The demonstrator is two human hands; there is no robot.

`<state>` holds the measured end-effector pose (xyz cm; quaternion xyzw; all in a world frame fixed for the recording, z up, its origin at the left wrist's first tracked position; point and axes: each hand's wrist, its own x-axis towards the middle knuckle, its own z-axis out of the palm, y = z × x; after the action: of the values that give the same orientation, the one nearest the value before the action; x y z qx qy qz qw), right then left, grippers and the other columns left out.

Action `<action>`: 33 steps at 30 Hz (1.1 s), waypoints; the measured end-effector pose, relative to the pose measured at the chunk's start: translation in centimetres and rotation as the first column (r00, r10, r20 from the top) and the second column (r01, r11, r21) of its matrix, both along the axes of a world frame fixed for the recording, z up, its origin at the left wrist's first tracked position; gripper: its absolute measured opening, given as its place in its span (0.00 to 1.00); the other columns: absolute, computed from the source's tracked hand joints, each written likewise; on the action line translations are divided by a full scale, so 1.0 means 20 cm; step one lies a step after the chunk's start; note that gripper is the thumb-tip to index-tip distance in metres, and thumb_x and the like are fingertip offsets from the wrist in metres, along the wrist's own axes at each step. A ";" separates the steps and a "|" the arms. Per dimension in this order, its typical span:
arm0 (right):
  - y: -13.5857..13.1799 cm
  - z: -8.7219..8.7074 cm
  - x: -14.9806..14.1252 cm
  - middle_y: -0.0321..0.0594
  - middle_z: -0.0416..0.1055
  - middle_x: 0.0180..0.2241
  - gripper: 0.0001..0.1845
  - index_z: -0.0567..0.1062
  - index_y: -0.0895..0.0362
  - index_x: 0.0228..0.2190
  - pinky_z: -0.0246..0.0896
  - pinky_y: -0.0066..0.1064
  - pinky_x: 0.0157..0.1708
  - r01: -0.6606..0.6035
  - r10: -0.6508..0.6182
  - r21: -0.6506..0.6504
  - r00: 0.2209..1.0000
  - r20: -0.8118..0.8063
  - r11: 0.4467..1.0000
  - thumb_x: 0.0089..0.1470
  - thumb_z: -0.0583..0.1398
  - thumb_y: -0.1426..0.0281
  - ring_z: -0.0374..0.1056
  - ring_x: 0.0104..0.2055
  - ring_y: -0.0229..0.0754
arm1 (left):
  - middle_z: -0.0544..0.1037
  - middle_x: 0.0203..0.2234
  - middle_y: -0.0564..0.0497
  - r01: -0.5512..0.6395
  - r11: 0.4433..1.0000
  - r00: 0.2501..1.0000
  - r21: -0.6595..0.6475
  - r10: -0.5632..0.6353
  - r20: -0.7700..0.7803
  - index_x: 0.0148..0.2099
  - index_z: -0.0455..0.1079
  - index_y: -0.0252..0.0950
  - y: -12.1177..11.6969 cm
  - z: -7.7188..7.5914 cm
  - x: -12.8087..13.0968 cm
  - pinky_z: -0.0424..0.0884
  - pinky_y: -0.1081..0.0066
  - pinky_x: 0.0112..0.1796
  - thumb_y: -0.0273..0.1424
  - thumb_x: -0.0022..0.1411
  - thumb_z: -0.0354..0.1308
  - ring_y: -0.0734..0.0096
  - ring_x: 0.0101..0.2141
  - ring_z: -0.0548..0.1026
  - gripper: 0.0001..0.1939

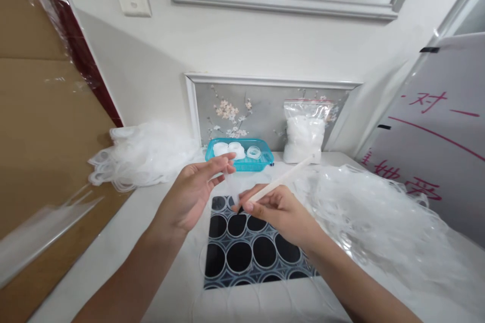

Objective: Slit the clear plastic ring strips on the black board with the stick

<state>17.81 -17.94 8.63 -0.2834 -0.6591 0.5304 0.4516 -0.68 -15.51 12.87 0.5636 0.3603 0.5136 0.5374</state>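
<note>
My right hand (pixel 280 209) is closed around a slim white stick (pixel 282 179) with a dark tip, held like a pen and pointing down to the left. The fingertips of my left hand (pixel 197 189) are pinched together, higher up and to the left. Between the two hands runs a thin see-through strand (pixel 230 186), pinched at its upper end by the left fingers; its exact kind is hard to make out. Below the hands lies a dark mat (pixel 239 256) with black circles. Faint clear loops trail over its front edge.
Behind my hands stands a blue plastic basket (pixel 246 165) with white rolled coils. A zip bag (pixel 304 136) of white material leans at the wall. Heaps of clear loops lie left (pixel 146 154) and right (pixel 364 212). Cardboard (pixel 41 111) stands at the left.
</note>
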 end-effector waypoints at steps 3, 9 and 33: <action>0.00 -0.01 0.01 0.39 0.77 0.36 0.10 0.81 0.52 0.35 0.66 0.36 0.40 -0.057 0.056 0.000 0.995 0.081 0.998 0.56 0.63 0.60 0.71 0.38 0.41 | 0.78 0.48 0.50 0.008 0.999 0.998 0.042 -0.006 -0.063 0.26 0.76 0.40 -0.03 0.02 0.00 0.65 0.53 0.56 0.40 0.58 0.63 0.55 0.58 0.67 0.12; 0.04 -0.01 0.03 0.37 0.79 0.36 0.05 0.81 0.48 0.31 0.56 0.48 0.59 -0.036 0.032 -0.030 0.991 -0.128 0.999 0.53 0.65 0.61 0.69 0.53 0.47 | 0.77 0.49 0.51 0.040 0.979 0.965 0.202 0.015 -0.263 0.25 0.78 0.43 -0.09 0.05 -0.01 0.61 0.48 0.58 0.43 0.57 0.64 0.51 0.61 0.62 0.13; -0.11 0.13 0.07 0.31 0.75 0.49 0.10 0.75 0.44 0.27 0.55 0.50 0.61 -0.109 -0.012 -0.143 0.753 -0.657 0.984 0.52 0.64 0.53 0.65 0.58 0.47 | 0.83 0.32 0.52 0.215 0.935 0.853 0.282 -0.039 -0.520 0.29 0.80 0.50 -0.13 0.08 -0.06 0.67 0.48 0.54 0.41 0.55 0.65 0.52 0.53 0.72 0.05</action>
<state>19.24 -20.15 11.28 -0.1004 -0.4179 0.6624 0.6135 -1.92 -18.14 14.47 0.7831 0.3588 0.3634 0.3548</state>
